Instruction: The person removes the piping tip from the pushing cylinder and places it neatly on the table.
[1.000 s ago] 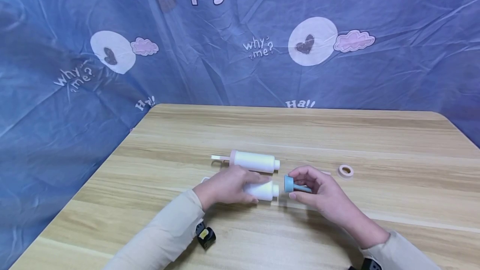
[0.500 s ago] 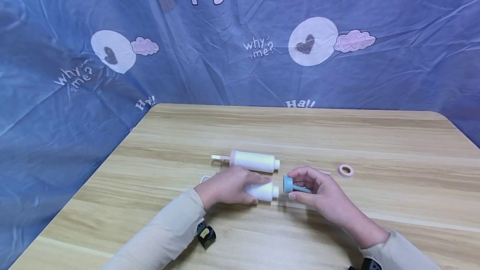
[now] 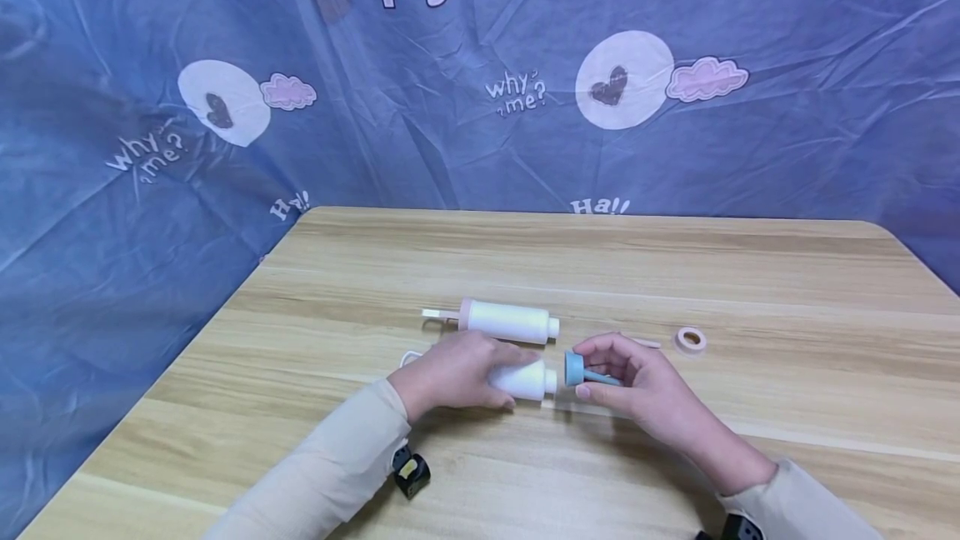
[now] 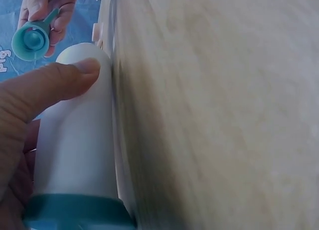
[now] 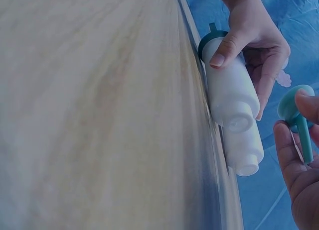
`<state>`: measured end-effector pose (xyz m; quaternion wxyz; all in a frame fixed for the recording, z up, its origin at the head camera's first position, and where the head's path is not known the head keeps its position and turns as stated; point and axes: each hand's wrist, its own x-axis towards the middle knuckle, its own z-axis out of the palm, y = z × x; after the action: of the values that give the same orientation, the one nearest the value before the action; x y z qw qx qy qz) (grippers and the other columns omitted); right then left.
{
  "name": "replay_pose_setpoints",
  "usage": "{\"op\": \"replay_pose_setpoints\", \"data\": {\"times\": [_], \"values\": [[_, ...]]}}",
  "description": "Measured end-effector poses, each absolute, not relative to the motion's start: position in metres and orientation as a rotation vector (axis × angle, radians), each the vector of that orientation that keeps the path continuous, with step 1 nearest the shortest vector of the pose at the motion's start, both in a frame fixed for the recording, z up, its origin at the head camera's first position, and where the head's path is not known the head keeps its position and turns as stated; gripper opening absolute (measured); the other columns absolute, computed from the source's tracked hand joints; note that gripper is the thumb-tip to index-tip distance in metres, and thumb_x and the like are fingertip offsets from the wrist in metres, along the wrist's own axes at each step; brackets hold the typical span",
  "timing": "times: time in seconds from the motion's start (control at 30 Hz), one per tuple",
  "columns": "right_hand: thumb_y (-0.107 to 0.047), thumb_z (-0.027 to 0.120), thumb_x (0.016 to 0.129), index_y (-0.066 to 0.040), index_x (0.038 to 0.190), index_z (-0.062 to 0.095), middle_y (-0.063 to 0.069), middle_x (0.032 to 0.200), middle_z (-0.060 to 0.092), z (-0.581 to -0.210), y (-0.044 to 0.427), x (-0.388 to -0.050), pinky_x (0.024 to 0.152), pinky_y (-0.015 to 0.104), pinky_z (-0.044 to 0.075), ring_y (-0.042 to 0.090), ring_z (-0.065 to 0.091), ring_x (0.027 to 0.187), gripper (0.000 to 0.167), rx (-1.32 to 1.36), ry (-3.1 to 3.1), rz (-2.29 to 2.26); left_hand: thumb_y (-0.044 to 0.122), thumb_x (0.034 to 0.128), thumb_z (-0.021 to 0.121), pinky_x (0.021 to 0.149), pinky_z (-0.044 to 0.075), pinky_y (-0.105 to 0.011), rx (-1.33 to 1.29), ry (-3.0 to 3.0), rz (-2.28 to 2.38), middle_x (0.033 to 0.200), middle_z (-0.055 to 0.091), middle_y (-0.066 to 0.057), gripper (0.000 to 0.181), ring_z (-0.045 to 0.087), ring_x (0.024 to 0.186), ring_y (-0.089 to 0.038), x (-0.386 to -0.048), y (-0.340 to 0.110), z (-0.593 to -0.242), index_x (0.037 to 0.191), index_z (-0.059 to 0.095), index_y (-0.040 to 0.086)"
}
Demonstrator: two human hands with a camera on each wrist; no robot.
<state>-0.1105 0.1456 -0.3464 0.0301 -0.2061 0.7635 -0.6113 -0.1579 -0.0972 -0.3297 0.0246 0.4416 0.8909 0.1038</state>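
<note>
My left hand (image 3: 457,369) grips a white bottle-like cylinder (image 3: 521,382) that lies on its side, its narrow neck pointing right. In the left wrist view, a teal ring (image 4: 77,207) circles the cylinder's near end, and the thumb presses along its top. Just right of the neck and apart from it, my right hand (image 3: 652,394) pinches a teal cap with a thin stem (image 3: 574,368). The cap's hollow round side faces the cylinder, as the left wrist view shows. The stem runs back between the right fingers.
Behind the held cylinder lies a similar white cylinder (image 3: 513,321) with a pink end ring and a pale rod. A pink ring (image 3: 691,342) and a thin pink stick (image 3: 647,342) lie beyond the right hand. A blue printed cloth (image 3: 450,107) hangs behind the wooden table (image 3: 600,265).
The right hand has shifted the teal cap very slightly left, closer to the cylinder's neck. The left hand and its cylinder have stayed in place.
</note>
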Motion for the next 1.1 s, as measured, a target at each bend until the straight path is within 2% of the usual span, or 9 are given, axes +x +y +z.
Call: {"op": "replay_pose_setpoints", "data": {"times": [0.17,0.27,0.47,0.63,0.8,1.1], "values": [[-0.006,0.07,0.079,0.005,0.111,0.056,-0.002,0.097,0.066,-0.346,0.145,-0.11,0.074,0.023,0.053,0.01,0.063,0.088,0.037,-0.648,2.341,-1.898,0.035,0.0701,0.079,0.089,0.047,-0.025,1.375,2.752,0.368,0.122,0.062,0.0,0.064,0.061,0.106,-0.015,-0.158,-0.098,-0.328,0.127,0.058,0.014],[-0.006,0.07,0.079,0.006,0.111,0.055,-0.002,0.097,0.066,-0.346,0.145,-0.111,0.074,0.024,0.053,0.011,0.063,0.088,0.037,-0.648,2.341,-1.893,0.036,0.0717,0.078,0.086,0.049,-0.024,1.394,2.765,0.433,0.122,0.062,0.0,0.062,0.062,0.103,-0.015,-0.156,-0.098,-0.327,0.127,0.058,0.015],[-0.006,0.071,0.078,0.005,0.109,0.056,-0.001,0.094,0.067,-0.346,0.146,-0.112,0.073,0.026,0.054,0.013,0.064,0.085,0.036,-0.628,2.352,-1.873,0.029,0.0747,0.076,0.09,0.047,-0.022,1.515,2.774,0.75,0.119,0.064,-0.006,0.055,0.062,0.105,-0.018,-0.151,-0.092,-0.327,0.123,0.06,0.006],[-0.005,0.07,0.079,0.007,0.11,0.056,0.007,0.094,0.066,-0.345,0.145,-0.112,0.071,0.027,0.054,0.011,0.064,0.083,0.036,-0.632,2.349,-1.86,0.024,0.0748,0.076,0.095,0.043,-0.021,1.456,2.717,0.99,0.119,0.063,-0.009,0.054,0.06,0.109,-0.019,-0.145,-0.084,-0.331,0.122,0.06,0.004],[-0.005,0.068,0.081,0.008,0.111,0.055,0.017,0.096,0.064,-0.344,0.143,-0.11,0.07,0.026,0.054,0.01,0.063,0.084,0.035,-0.631,2.343,-1.857,0.021,0.0739,0.076,0.092,0.044,-0.018,1.429,2.656,1.139,0.117,0.064,-0.01,0.054,0.063,0.102,-0.016,-0.141,-0.079,-0.335,0.123,0.059,0.005],[-0.006,0.068,0.081,0.007,0.11,0.053,0.007,0.093,0.067,-0.345,0.141,-0.111,0.072,0.026,0.054,0.012,0.065,0.084,0.035,-0.638,2.304,-1.872,0.016,0.0763,0.074,0.087,0.046,-0.015,1.385,2.518,1.382,0.121,0.062,-0.008,0.054,0.062,0.103,-0.013,-0.138,-0.07,-0.337,0.126,0.057,0.007]]}}
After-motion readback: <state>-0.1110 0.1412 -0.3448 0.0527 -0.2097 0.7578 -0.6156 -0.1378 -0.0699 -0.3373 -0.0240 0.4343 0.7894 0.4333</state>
